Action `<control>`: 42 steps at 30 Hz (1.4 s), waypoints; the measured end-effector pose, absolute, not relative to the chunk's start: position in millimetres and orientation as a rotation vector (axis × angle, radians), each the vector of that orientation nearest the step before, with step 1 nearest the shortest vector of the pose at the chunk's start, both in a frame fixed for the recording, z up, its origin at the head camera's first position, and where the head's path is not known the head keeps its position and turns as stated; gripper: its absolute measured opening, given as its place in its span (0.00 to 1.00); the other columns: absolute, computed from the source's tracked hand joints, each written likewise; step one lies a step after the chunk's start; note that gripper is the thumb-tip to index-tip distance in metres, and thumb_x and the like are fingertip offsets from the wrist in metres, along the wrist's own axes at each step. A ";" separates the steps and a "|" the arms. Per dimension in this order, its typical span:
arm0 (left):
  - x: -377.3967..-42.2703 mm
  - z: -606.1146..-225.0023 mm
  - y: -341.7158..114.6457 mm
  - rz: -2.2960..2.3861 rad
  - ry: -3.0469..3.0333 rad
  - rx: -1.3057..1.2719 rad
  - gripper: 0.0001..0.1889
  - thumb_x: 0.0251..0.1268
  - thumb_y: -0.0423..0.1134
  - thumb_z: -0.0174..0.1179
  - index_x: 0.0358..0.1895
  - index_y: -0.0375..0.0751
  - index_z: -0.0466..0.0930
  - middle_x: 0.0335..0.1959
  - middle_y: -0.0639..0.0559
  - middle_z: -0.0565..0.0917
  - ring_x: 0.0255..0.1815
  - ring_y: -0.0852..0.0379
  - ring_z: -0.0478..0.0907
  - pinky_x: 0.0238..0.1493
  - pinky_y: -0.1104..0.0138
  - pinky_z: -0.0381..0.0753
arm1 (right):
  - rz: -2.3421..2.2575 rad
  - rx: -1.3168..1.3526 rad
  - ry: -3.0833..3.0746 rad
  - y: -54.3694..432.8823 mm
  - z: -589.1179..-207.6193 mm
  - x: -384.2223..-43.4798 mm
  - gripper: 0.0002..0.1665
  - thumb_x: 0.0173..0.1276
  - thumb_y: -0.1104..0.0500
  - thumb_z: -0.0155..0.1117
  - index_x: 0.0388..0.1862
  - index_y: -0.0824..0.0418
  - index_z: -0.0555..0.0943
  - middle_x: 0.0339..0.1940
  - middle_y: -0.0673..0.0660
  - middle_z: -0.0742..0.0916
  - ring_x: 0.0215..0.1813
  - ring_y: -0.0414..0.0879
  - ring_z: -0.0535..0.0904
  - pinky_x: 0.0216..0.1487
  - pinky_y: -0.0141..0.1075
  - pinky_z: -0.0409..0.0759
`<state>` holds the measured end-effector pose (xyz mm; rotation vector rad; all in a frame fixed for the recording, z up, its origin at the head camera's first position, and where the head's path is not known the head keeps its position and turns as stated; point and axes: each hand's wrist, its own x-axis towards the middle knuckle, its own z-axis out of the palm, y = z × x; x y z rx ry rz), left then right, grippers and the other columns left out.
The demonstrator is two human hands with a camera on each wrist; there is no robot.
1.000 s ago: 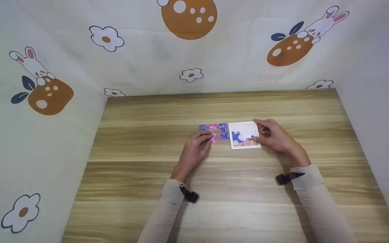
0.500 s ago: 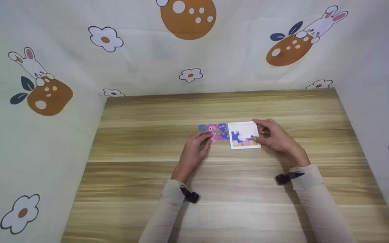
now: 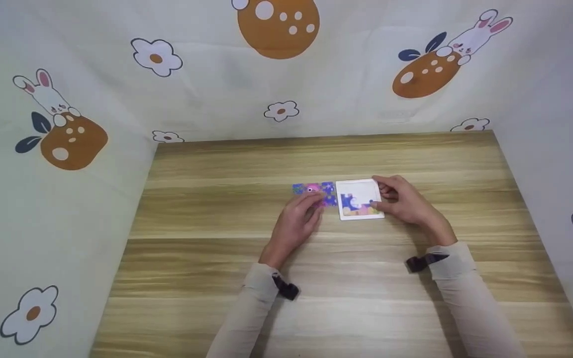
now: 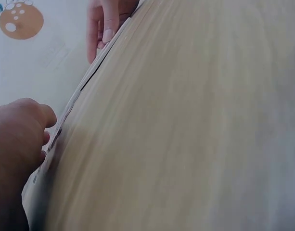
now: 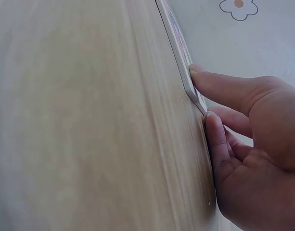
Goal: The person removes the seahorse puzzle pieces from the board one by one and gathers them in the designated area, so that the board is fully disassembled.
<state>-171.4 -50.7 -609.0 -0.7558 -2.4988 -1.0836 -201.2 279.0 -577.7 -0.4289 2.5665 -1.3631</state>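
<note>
A square white puzzle tray (image 3: pixel 361 217) lies flat, its lower part filled with blue, pink and yellow jigsaw pieces. My right hand (image 3: pixel 406 201) holds the tray's right side. In the right wrist view my thumb (image 5: pixel 224 89) presses on top of the frame, the other fingers curled by its corner. Just left of the tray lie several blue and pink loose puzzle pieces (image 3: pixel 329 187). My left hand (image 3: pixel 299 219) bends over them, index finger and thumb close together among the nearer ones. I cannot tell whether it pinches a piece; the fingers cover that spot.
A wood-grain table (image 3: pixel 207 214) carries the tray and pieces. Pale cloth (image 3: pixel 217 89) printed with rabbits, flowers and brown fruit hangs behind and at both sides. A dark wrist camera (image 3: pixel 286 288) sits on my left cuff, another camera (image 3: pixel 418 263) on my right.
My left hand has shifted a little to the right over the loose pieces, covering the pink one that showed at its fingertips. The right hand and the tray have stayed put.
</note>
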 end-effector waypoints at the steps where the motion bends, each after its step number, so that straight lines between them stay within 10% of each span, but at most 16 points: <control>1: -171.7 -608.6 -47.9 -1.076 -2.494 -0.769 0.16 0.74 0.34 0.69 0.62 0.39 0.87 0.61 0.48 0.89 0.64 0.51 0.86 0.72 0.63 0.83 | -1.365 -0.429 2.566 278.9 -577.9 -201.2 0.44 0.69 0.64 0.79 0.80 0.71 0.71 0.55 0.66 0.78 0.58 0.55 0.74 0.69 0.48 0.83; 37: -178.5 -591.3 11.5 -0.600 -2.821 -0.797 0.18 0.80 0.48 0.64 0.68 0.54 0.85 0.67 0.57 0.87 0.72 0.52 0.77 0.78 0.55 0.75 | -1.345 -0.417 2.565 279.2 -576.7 -201.2 0.44 0.70 0.63 0.79 0.81 0.68 0.71 0.57 0.67 0.78 0.59 0.55 0.76 0.74 0.49 0.82; 42: -180.6 -591.7 12.5 -0.695 -2.757 -0.824 0.17 0.78 0.45 0.67 0.65 0.52 0.86 0.65 0.56 0.87 0.70 0.52 0.78 0.76 0.56 0.76 | -1.367 -0.422 2.571 280.4 -579.6 -201.3 0.43 0.69 0.64 0.79 0.80 0.69 0.72 0.56 0.66 0.78 0.59 0.53 0.75 0.71 0.33 0.82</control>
